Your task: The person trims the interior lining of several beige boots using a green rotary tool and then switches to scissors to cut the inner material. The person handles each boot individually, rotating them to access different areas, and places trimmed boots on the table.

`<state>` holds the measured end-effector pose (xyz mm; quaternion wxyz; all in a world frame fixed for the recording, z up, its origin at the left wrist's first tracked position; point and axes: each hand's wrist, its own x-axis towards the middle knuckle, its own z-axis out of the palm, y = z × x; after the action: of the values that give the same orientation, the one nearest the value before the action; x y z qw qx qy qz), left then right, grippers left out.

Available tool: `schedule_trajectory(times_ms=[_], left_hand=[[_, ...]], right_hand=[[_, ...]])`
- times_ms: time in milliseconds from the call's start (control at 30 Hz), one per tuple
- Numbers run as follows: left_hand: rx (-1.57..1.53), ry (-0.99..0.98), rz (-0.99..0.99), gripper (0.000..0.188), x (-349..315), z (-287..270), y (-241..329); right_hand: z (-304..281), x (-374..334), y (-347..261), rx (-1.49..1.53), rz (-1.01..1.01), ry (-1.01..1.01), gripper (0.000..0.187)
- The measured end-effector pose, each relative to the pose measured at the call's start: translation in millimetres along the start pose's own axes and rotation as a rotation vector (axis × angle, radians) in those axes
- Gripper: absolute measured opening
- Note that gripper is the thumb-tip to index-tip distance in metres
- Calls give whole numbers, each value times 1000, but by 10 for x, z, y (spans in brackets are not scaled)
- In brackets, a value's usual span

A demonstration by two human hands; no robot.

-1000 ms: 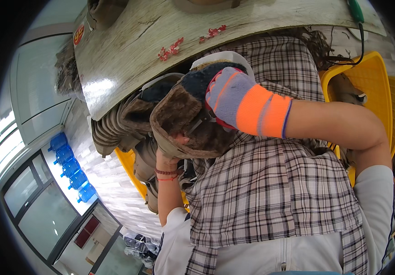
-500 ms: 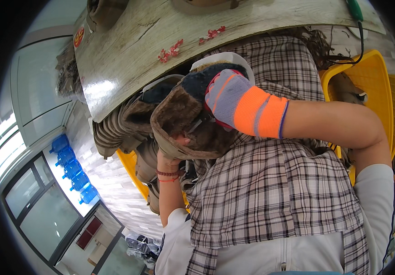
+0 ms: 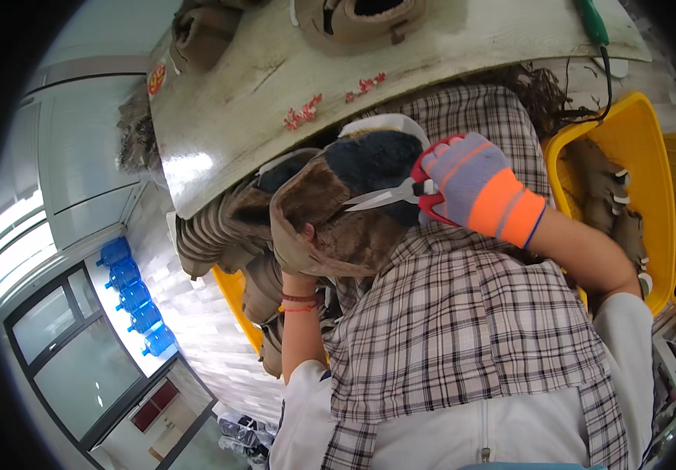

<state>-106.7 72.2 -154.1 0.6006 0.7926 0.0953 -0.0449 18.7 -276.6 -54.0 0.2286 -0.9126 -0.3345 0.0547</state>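
A brown boot (image 3: 330,243) with a furry brown and dark lining lies over my lap, its opening facing me. My left hand (image 3: 304,244) grips the boot's near left edge from outside, with a thumb tip showing inside the rim; the other fingers are hidden. In a grey and orange knit glove, my right hand (image 3: 467,180) is closed round the red handles of a pair of scissors (image 3: 389,194). The blades point left over the boot's opening and are slightly parted. Whether the tips touch the lining I cannot tell.
A worn wooden table (image 3: 236,117) stands ahead, with more brown boots (image 3: 361,19) and a green-handled tool (image 3: 591,22) on it. Stacked boot pieces (image 3: 212,235) hang at the left. A yellow basket (image 3: 655,157) holding boots stands at the right.
My right hand has drawn back to the right and out of the boot, bringing the scissors into full view. The left hand still holds the boot.
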Motion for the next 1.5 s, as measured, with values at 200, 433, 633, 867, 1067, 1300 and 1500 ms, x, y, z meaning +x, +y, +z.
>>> schedule_trajectory(times_ms=[200,433,633,867,1067,1300,1500], left_hand=[[345,218,539,39,213,278,2044],[1088,218,1156,29,1172,840,3017],[1126,3,1029,25,2804,1625,2633],[664,-355,783,51,3075,1468,2674],[956,725,845,45,3491,251,2061],[922,589,510,24,3319,-937,1809],[-387,320,339,27,1664,-1562,2065]], right_hand=[[64,-412,348,74,217,194,27],[169,-626,461,134,437,144,29],[227,-644,546,143,476,60,31],[296,-662,573,132,473,74,28],[299,-630,595,111,500,4,29],[206,-554,494,85,508,3,28],[2,-515,511,171,447,216,28]])
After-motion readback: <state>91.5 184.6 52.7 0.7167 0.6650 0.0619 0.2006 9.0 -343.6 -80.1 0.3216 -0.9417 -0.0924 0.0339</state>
